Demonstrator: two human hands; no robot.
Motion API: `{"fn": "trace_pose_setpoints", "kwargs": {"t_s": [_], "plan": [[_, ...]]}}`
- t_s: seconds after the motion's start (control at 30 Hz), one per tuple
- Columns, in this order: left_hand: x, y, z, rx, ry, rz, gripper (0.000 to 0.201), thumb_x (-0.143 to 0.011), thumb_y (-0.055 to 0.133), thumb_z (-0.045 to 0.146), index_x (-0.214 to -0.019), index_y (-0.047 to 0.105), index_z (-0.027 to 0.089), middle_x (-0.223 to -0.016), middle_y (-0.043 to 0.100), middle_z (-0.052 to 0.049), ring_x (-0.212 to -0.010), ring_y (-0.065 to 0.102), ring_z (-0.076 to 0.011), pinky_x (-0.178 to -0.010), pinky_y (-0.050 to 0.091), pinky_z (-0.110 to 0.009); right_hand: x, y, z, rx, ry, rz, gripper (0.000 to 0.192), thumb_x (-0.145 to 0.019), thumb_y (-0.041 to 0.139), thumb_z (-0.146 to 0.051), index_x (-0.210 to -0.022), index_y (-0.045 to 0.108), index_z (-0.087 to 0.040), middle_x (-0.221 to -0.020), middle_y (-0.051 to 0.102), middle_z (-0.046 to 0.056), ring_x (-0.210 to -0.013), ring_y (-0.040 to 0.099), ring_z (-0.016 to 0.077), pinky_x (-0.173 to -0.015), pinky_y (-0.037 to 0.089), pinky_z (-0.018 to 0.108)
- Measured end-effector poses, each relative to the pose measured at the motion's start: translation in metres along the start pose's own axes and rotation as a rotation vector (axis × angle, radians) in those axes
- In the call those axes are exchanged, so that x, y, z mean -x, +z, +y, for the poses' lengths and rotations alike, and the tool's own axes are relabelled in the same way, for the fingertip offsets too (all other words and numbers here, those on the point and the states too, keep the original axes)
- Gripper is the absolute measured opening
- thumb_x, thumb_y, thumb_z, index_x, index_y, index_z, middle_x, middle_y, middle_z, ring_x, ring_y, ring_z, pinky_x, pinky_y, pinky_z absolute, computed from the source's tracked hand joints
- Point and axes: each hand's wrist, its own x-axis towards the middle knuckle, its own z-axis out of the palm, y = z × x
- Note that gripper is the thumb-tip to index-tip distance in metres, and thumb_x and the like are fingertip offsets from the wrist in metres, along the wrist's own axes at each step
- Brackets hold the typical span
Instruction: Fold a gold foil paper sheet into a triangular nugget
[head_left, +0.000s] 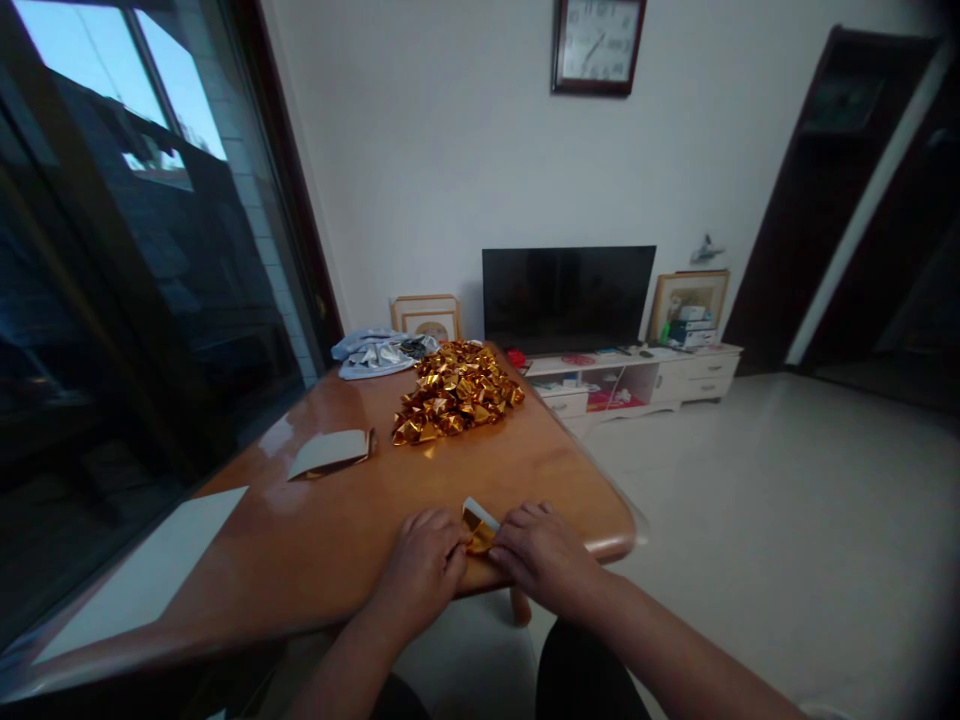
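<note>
Near the front edge of the wooden table (360, 545), a small sheet of gold foil paper (480, 533) with a white back lies partly folded between my hands. My left hand (427, 550) is closed on its left side, fingertips pressed together. On the right side, my right hand (536, 550) grips the same paper with bent fingers. My fingers cover both ends of the sheet. Farther back sits a heap of folded gold foil pieces (457, 390). To the left of the heap lies a stack of pale-backed paper sheets (330, 452), slightly curled.
A large white sheet (150, 570) lies along the table's left side. Silvery and pale blue bags (379, 352) sit at the far end. Beyond are a television (568, 300) and a low white cabinet (667, 380). A glass door (150, 230) borders the left.
</note>
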Motion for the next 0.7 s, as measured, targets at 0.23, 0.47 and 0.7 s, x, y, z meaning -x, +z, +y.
{"fn": "trace_pose_setpoints", "kwargs": {"t_s": [0.23, 0.47, 0.7], "plan": [[-0.005, -0.007, 0.010, -0.069, -0.008, -0.002, 0.015, -0.089, 0.054, 0.023, -0.086, 0.068, 0.025, -0.089, 0.063, -0.003, -0.093, 0.054, -0.0220, -0.089, 0.037, -0.038, -0.013, 0.006, 0.003, -0.140, 0.092, 0.044, 0.021, -0.097, 0.053, -0.032, -0.084, 0.066, -0.020, -0.088, 0.063, 0.003, -0.086, 0.053, 0.0175, -0.078, 0.034, 0.029], [-0.017, -0.007, 0.019, -0.126, 0.005, 0.006, 0.016, -0.089, 0.054, 0.025, -0.078, 0.064, 0.023, -0.090, 0.063, -0.004, -0.091, 0.053, -0.0224, -0.082, 0.036, -0.037, -0.018, 0.009, 0.004, -0.208, 0.141, 0.074, 0.019, -0.093, 0.056, -0.029, -0.079, 0.066, -0.020, -0.083, 0.062, 0.003, -0.083, 0.053, 0.0174, -0.075, 0.035, 0.028], [-0.017, -0.005, 0.017, -0.132, 0.007, -0.001, 0.017, -0.092, 0.051, 0.023, -0.078, 0.061, 0.023, -0.090, 0.062, -0.003, -0.090, 0.053, -0.0212, -0.082, 0.036, -0.035, -0.007, 0.009, 0.013, -0.241, 0.225, 0.104, 0.014, -0.088, 0.058, -0.028, -0.079, 0.066, -0.021, -0.083, 0.062, 0.002, -0.085, 0.054, 0.0183, -0.077, 0.035, 0.029]]}}
